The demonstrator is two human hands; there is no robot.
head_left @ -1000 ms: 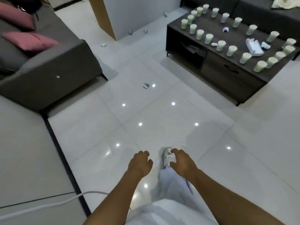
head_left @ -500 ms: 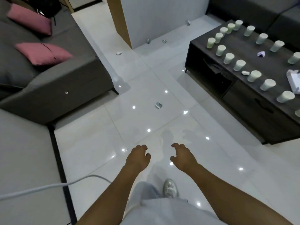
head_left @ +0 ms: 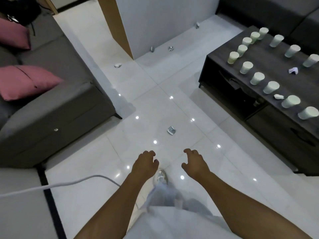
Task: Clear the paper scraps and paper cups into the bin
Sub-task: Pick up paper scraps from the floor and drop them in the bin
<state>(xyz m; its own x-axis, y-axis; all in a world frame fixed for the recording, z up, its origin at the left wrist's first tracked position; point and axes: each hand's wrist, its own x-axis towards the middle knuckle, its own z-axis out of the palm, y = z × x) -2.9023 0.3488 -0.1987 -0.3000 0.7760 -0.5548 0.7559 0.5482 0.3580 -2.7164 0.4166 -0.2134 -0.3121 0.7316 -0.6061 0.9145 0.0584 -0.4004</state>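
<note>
Paper scrap nearest: one crumpled scrap (head_left: 171, 130) lies on the white floor tiles (head_left: 215, 178), ahead of both hands and apart from them, nothing touching it.
Left hand: the left hand (head_left: 144, 164) hangs out in front over the floor, fingers loosely curled, and it holds nothing.
Right hand: the right hand (head_left: 194, 162) is level with it and just beside, fingers loosely bent and spread a little, also holding nothing.
Below the hands: a white shoe (head_left: 161, 176) pokes out between the two forearms, with pale trousers (head_left: 165, 194) blurred behind it.
Cable: a white cable (head_left: 51, 186) runs in from the left edge across the floor toward the left forearm.
More scraps on the floor: one (head_left: 117, 65) near the corner of the wall, two more (head_left: 170, 48) along the foot of the wall, and one (head_left: 197, 25) farther back.
Table: a dark low table (head_left: 224, 80) stands on the right, well apart from the hands.
Paper cups: rows of pale paper cups (head_left: 257, 78) stand upright across the tabletop.
Scraps on the table: one small scrap (head_left: 278, 96) sits between two cups in the near row, another (head_left: 293, 70) lies between the rows.
Sofa: a grey sofa (head_left: 51, 107) fills the left side, carrying two pink cushions (head_left: 25, 81).
</note>
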